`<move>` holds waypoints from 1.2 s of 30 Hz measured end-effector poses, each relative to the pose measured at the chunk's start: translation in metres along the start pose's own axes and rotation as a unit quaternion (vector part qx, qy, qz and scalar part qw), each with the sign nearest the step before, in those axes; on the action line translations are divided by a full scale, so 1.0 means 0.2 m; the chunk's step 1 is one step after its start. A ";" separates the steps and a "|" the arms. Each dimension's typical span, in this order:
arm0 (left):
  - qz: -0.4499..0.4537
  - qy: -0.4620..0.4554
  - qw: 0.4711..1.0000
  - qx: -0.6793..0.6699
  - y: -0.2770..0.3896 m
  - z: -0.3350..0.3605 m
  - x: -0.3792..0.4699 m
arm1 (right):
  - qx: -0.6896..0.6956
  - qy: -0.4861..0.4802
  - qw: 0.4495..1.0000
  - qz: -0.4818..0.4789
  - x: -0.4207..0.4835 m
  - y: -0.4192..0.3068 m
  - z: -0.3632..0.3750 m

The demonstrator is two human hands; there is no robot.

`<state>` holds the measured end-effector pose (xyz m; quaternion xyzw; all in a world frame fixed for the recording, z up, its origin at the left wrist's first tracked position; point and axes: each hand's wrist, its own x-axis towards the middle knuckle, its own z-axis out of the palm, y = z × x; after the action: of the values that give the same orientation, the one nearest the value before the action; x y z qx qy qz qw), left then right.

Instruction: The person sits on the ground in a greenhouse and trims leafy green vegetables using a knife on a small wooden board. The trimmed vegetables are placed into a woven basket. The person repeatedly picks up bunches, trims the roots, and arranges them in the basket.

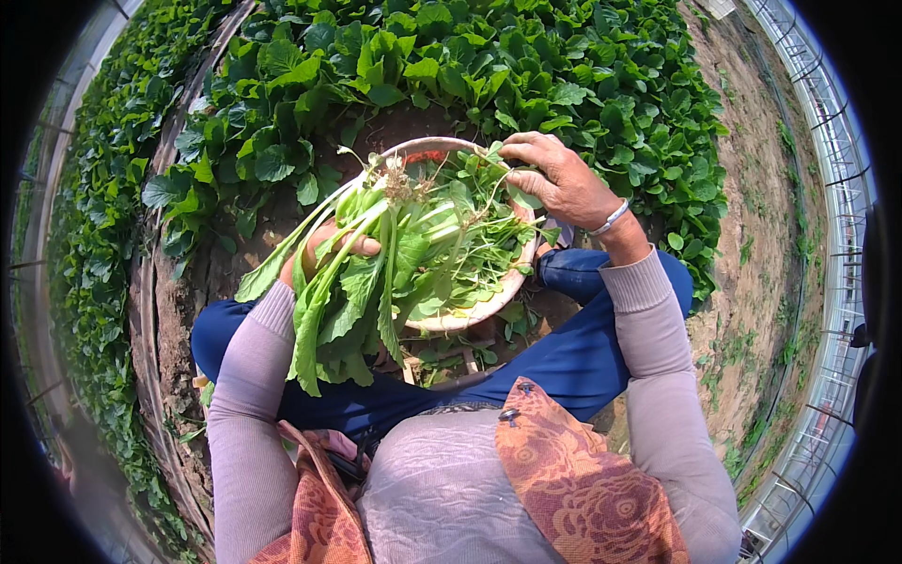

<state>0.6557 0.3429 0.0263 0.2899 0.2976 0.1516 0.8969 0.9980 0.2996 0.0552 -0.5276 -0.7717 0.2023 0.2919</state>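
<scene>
A bunch of leafy greens (394, 247) is gripped in my left hand (335, 243), whose fingers are partly covered by stalks and leaves. The pale roots (399, 182) point away from me, and the broad leaves hang down over my lap. My right hand (557, 176) is above the far right rim of a round basin (493, 299), thumb and fingers pinching a thin leafy sprig (495, 154). Loose small leaves and stems (486, 261) lie in the basin under the bunch. Part of the basin's far inner wall shows red.
Dense rows of leafy plants (451, 56) grow ahead of me and to the left. A strip of bare soil (754, 282) runs along the right, beside a pale greenhouse wall (838, 141). My bent knees (585, 275) flank the basin.
</scene>
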 end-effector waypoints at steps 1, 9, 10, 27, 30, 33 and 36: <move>0.007 0.008 1.000 0.007 0.00 0.03 0.00 | 0.132 -0.009 0.990 0.047 0.01 -0.04 0.04; 0.011 0.005 1.000 -0.002 -0.02 0.03 0.06 | 0.473 -0.148 0.843 0.210 0.02 -0.12 0.19; 0.013 0.008 1.000 -0.024 -0.04 0.03 0.07 | 0.458 -0.127 0.852 0.219 0.02 -0.13 0.19; 0.107 0.031 0.992 -0.055 0.10 0.27 0.00 | 0.385 0.013 0.906 0.176 0.14 -0.32 0.12; 0.112 0.030 0.993 -0.020 0.10 0.22 0.02 | 0.242 0.025 0.960 0.138 0.17 -0.32 0.13; 0.106 0.047 0.993 -0.012 0.09 0.14 0.03 | 0.154 0.019 0.985 0.082 0.19 -0.31 0.13; 0.108 0.041 0.993 -0.004 0.09 0.11 0.04 | 0.122 0.028 0.991 0.041 0.20 -0.30 0.14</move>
<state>0.6742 0.3520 0.0483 0.3103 0.3006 0.2604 0.8635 0.9267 0.3159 0.0812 -0.5250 -0.7105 0.2914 0.3669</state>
